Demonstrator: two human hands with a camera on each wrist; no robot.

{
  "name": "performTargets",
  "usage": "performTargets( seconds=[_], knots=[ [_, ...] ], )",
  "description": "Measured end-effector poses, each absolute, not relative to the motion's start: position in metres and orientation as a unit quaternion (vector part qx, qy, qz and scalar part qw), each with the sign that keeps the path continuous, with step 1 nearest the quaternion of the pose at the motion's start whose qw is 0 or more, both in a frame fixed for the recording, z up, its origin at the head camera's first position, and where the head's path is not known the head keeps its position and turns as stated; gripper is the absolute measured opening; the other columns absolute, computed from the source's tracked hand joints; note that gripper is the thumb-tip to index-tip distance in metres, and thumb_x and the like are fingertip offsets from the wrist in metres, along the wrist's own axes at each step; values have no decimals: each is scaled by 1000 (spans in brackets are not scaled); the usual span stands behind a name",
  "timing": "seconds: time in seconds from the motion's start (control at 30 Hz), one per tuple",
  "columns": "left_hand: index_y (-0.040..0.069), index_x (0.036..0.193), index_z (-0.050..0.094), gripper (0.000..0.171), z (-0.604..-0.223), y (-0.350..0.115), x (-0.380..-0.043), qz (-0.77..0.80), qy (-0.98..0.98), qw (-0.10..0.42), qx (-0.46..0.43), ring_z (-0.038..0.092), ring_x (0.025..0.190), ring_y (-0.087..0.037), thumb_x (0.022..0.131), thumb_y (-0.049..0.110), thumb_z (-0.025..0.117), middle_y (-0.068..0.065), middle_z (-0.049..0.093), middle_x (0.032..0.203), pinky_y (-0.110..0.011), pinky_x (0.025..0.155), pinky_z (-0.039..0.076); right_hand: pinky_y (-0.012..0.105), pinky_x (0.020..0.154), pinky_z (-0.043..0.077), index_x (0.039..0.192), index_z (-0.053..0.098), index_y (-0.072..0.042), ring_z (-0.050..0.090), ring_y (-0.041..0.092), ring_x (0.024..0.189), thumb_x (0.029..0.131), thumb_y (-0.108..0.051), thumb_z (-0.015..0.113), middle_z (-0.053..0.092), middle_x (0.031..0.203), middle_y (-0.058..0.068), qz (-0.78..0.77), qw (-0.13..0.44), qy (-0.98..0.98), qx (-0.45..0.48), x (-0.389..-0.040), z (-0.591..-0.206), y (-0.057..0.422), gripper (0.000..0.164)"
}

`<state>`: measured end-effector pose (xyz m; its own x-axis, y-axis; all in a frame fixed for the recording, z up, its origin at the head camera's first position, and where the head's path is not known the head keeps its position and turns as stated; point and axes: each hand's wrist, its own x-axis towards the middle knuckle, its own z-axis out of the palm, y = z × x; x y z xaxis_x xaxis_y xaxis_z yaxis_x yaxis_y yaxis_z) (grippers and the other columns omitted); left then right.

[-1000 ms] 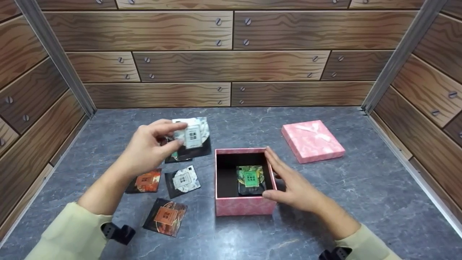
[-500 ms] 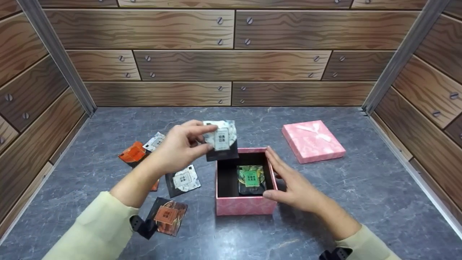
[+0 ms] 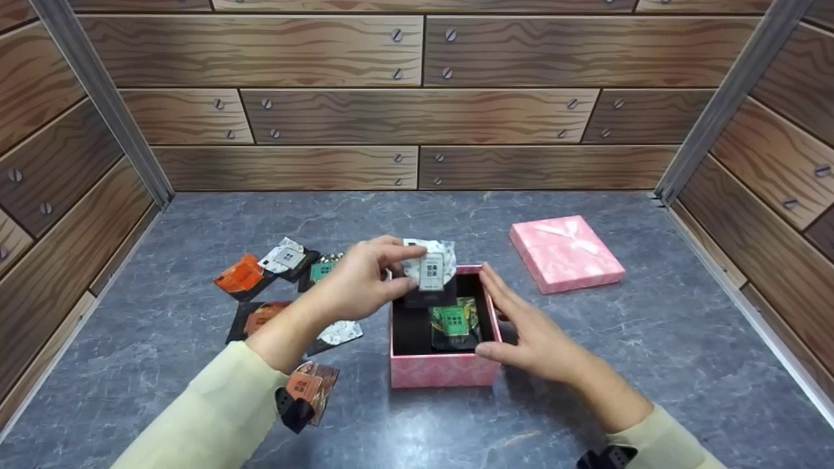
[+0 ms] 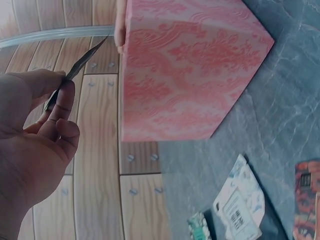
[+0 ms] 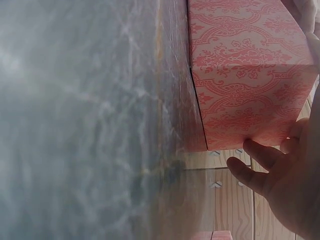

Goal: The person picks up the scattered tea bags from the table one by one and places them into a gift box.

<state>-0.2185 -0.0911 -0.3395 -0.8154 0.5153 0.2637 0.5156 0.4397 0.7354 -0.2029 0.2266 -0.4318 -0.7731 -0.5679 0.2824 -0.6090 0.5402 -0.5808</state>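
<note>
Between thumb and fingers, my left hand [image 3: 365, 280] pinches a flat white-and-black sachet [image 3: 431, 270] over the back left of the pink open-topped box [image 3: 443, 372]. The left wrist view shows this sachet [image 4: 82, 62] edge-on, beside the box's patterned wall [image 4: 175, 75]. Inside the dark box, a green-and-black sachet [image 3: 454, 322] leans toward the right, its lower part partly in shadow. My right hand [image 3: 531, 339] rests along the box's right side, thumb at the front corner and fingers reaching the back corner. Its fingers look fairly straight and touch the wall in the right wrist view.
Left of the box lie several loose sachets: orange [image 3: 240, 273], white [image 3: 285, 256], teal [image 3: 322, 270], red [image 3: 260, 319], another white [image 3: 339, 333] and brown [image 3: 313, 387]. A pink lid with a bow [image 3: 565, 254] lies back right. Wood-patterned walls enclose the table.
My left hand has carried the white-and-black sachet rightward, from above the loose sachets to over the box, dipping slightly at the end. The right hand and box have stayed put.
</note>
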Motion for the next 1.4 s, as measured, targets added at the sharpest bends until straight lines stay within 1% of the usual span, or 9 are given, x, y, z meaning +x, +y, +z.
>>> performTargets(
  seconds=[0.17, 0.33, 0.53, 0.67, 0.77, 0.97, 1.1, 1.27, 1.4],
  knots=[
    [3, 142, 66, 50, -349, -80, -221, -424, -851, -9, -308, 63, 88, -12, 94, 4, 76, -9, 67, 121, -30, 78, 56, 67, 116, 32, 171, 17, -13, 29, 42, 154, 92, -41, 78, 12, 177, 11, 345, 23, -877, 333, -203, -431, 225, 104],
    [3, 143, 66, 51, -358, -72, -222, -411, -856, -15, -314, 59, 85, -10, 93, 3, 77, -7, 66, 115, -29, 78, 54, 67, 116, 32, 171, 18, -14, 29, 42, 155, 92, -42, 78, 11, 177, 9, 348, 21, -876, 334, -204, -431, 224, 103],
    [2, 143, 66, 51, -367, -62, -223, -402, -854, -23, -328, 57, 85, -10, 93, 2, 76, -9, 65, 114, -30, 80, 53, 68, 115, 34, 172, 17, -19, 30, 41, 154, 92, -43, 78, 10, 177, 2, 346, 17, -879, 328, -202, -432, 226, 103],
    [2, 144, 65, 52, -370, -57, -224, -393, -857, -31, -331, 61, 89, -17, 93, 2, 76, -11, 66, 119, -33, 82, 53, 68, 115, 35, 172, 16, -20, 30, 40, 154, 92, -43, 78, 9, 177, -4, 348, 17, -880, 324, -202, -431, 227, 103],
    [2, 144, 65, 53, -372, -55, -226, -384, -862, -35, -329, 63, 91, -22, 92, 3, 77, -12, 67, 122, -34, 84, 54, 69, 115, 34, 172, 17, -19, 29, 40, 155, 92, -42, 78, 9, 177, -4, 347, 20, -880, 324, -202, -431, 227, 104],
    [2, 144, 65, 54, -376, -50, -228, -372, -867, -34, -330, 64, 92, -19, 91, 5, 79, -13, 67, 129, -35, 87, 55, 68, 116, 32, 171, 17, -16, 28, 39, 155, 92, -44, 77, 10, 177, -2, 345, 27, -879, 329, -203, -432, 227, 103],
    [0, 143, 64, 55, -378, -48, -229, -362, -868, -33, -337, 66, 99, -20, 91, 6, 80, -16, 67, 132, -37, 94, 55, 68, 116, 32, 171, 17, -16, 28, 38, 155, 92, -46, 77, 10, 177, -2, 344, 28, -878, 331, -203, -433, 228, 103],
    [0, 142, 65, 55, -380, -44, -230, -332, -877, -23, -347, 67, 109, -25, 91, 8, 82, -17, 69, 132, -39, 101, 54, 69, 116, 32, 171, 18, -17, 28, 38, 155, 92, -45, 78, 10, 177, -3, 344, 28, -877, 333, -204, -433, 227, 104],
    [2, 139, 69, 52, -381, -42, -231, -296, -885, -9, -360, 67, 111, -26, 90, 12, 84, -15, 71, 128, -41, 101, 54, 68, 116, 32, 171, 18, -15, 28, 38, 155, 92, -44, 78, 11, 177, 2, 341, 32, -877, 336, -203, -432, 227, 103]
  ],
)
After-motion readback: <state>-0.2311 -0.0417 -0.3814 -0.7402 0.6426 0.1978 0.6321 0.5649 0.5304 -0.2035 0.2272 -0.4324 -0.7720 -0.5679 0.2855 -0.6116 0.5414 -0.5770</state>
